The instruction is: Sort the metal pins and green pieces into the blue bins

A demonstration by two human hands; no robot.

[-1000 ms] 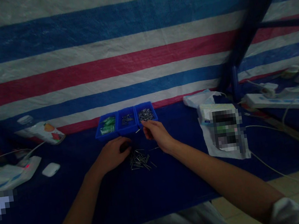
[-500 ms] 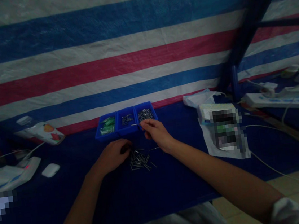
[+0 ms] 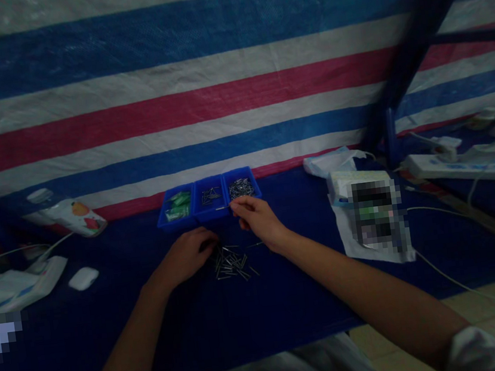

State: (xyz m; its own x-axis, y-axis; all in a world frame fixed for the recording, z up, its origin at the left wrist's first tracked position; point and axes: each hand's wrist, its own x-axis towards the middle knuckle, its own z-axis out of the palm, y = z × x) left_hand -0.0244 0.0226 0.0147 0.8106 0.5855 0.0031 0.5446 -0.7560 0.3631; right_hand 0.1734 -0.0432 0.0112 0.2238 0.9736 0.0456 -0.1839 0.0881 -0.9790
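My right hand (image 3: 253,216) is closed in a pinch on a thin metal nail (image 3: 222,208), which points left over the front edge of the blue trays. My left hand (image 3: 190,251) rests by the left side of a loose pile of nails (image 3: 230,263) on the table. Its fingers are curled, and whatever they hold is hidden. Another nail (image 3: 255,245) lies apart, near my right wrist. Behind my hands stand three joined blue trays: the left one (image 3: 162,222) with green packets, the middle one (image 3: 211,216) with some nails, the right one (image 3: 254,183) with many small metal pieces.
On the blue table (image 3: 246,318), a bottle (image 3: 77,215), a white case (image 3: 83,279) and a power strip (image 3: 39,289) lie left. To the right are a tissue pack (image 3: 338,185), a blurred item on white paper (image 3: 349,242) and cables. A striped sheet (image 3: 175,110) hangs behind.
My right hand and its nail have shifted very slightly left. My left hand stays by the pile, almost unmoved. The view has tilted a little.
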